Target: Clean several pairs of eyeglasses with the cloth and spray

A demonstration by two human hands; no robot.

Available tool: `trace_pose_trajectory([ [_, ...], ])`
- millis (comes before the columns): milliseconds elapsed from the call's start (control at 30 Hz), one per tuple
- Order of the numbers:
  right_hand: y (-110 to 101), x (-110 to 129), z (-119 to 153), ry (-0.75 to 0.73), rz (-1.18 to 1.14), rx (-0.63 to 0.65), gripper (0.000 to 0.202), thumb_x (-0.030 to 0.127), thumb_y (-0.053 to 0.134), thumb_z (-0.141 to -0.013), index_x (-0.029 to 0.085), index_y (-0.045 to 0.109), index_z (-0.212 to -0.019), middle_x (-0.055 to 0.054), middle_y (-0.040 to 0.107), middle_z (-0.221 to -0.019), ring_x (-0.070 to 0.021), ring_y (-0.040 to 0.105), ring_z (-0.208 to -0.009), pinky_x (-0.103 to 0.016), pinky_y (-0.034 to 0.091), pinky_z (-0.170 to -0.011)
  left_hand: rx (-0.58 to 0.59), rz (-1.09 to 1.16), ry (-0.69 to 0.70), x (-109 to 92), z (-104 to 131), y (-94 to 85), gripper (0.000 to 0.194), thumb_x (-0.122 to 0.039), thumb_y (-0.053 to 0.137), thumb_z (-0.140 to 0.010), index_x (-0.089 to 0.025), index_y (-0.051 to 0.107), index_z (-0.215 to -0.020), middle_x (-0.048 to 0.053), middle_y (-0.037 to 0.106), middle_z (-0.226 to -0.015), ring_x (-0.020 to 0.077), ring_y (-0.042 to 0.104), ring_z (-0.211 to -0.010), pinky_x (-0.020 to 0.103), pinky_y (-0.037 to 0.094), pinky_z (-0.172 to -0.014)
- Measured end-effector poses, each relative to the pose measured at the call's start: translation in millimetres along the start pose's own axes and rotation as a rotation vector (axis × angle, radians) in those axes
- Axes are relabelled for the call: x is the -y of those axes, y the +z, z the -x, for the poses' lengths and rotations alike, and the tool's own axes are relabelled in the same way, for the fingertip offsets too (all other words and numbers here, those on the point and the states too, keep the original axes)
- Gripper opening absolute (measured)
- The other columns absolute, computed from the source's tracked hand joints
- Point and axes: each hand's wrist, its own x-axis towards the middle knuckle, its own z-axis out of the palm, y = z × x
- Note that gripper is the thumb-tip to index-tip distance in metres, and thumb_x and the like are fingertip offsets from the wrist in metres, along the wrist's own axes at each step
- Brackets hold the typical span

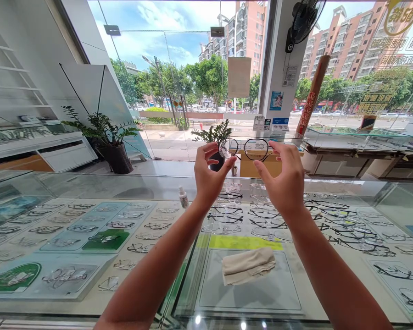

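Shopfront glass [189,41] faces trees [208,78] and apartment blocks [258,27], with a glass display counter [158,181] on my side. Above its far edge, roughly midway along, I hold a pair of round, dark-rimmed eyeglasses [256,149] in the air. My left hand [208,174] has thumb and fingers closed on one side, my right hand [287,174] on the other, leaving the bridge free between them. They look light, with a slim frame that should flex if twisted; the lenses would probably smudge and feel slippery, so I judge the outer rims and temple roots the best hold, squeezed gently and evenly.

Below my wrists, rows of spectacle frames [227,217] show through the counter. A white spray bottle [183,198] stands near the far edge, left of my left wrist. A folded beige cloth [248,266] lies between my forearms toward the near edge, over a grey pad [213,293]; it appears to rest on the glass above.

My fingers cover the outer ends of the eyeglasses, and I can't make out exactly where each temple runs. The clear lenses blend into the background. My left hand partly hides a potted plant [211,134], and my forearms are cut off at the bottom.
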Motion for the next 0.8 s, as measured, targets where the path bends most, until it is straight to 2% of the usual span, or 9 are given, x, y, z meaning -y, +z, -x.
trace_pose_trajectory([
  [100, 0.2, -0.8, -0.2, 0.015, -0.014, 0.01, 0.042, 0.033, 0.072, -0.098, 0.024, 0.065, -0.137, -0.013, 0.07, -0.129, -0.0333, 0.067, -0.124, -0.059, 0.059, -0.105, -0.02, -0.033, 0.045, -0.3, 0.8, 0.5, 0.061, -0.052, 0.092, -0.081, -0.026, 0.062, -0.127, 0.011, 0.071, -0.13, 0.0249, 0.072, -0.118, 0.034, 0.061, -0.08],
  [267, 1.5, -4.6, 0.3, 0.118, -0.127, 0.099, 0.047, 0.028, 0.07, -0.097, 0.022, 0.065, -0.143, -0.015, 0.071, -0.137, -0.0306, 0.07, -0.124, -0.051, 0.066, -0.096, -0.182, -0.185, 0.278, -6.2, 3.4, -1.0, 0.065, -0.051, 0.094, -0.078, -0.025, 0.062, -0.128, 0.011, 0.068, -0.126, 0.0262, 0.067, -0.115, 0.037, 0.058, -0.079],
  [367, 2.1, -6.3, 0.7, 0.163, -0.179, 0.129, 0.05, 0.027, 0.07, -0.097, 0.02, 0.064, -0.146, -0.016, 0.071, -0.141, -0.0302, 0.07, -0.127, -0.05, 0.067, -0.098, -0.205, -0.234, 0.366, -8.6, 4.6, -2.2, 0.066, -0.051, 0.093, -0.078, -0.025, 0.061, -0.13, 0.011, 0.066, -0.126, 0.0275, 0.065, -0.117, 0.038, 0.057, -0.078],
  [567, 3.5, -7.5, 1.2, 0.098, -0.123, 0.092, 0.049, 0.026, 0.07, -0.098, 0.021, 0.064, -0.146, -0.015, 0.071, -0.14, -0.0309, 0.07, -0.127, -0.052, 0.066, -0.1, -0.213, -0.224, 0.422, -5.8, 5.4, -1.6, 0.066, -0.048, 0.093, -0.08, -0.025, 0.06, -0.132, 0.012, 0.065, -0.131, 0.0279, 0.064, -0.121, 0.039, 0.059, -0.08],
  [800, 6.5, -7.6, 1.6, -0.009, -0.077, 0.035, 0.046, 0.027, 0.066, -0.101, 0.021, 0.062, -0.147, -0.016, 0.07, -0.14, -0.0317, 0.066, -0.133, -0.056, 0.061, -0.108, -0.214, -0.219, 0.4, -1.7, 5.7, -2.1, 0.068, -0.049, 0.093, -0.08, -0.026, 0.058, -0.134, 0.013, 0.065, -0.134, 0.0291, 0.065, -0.125, 0.041, 0.061, -0.084],
])
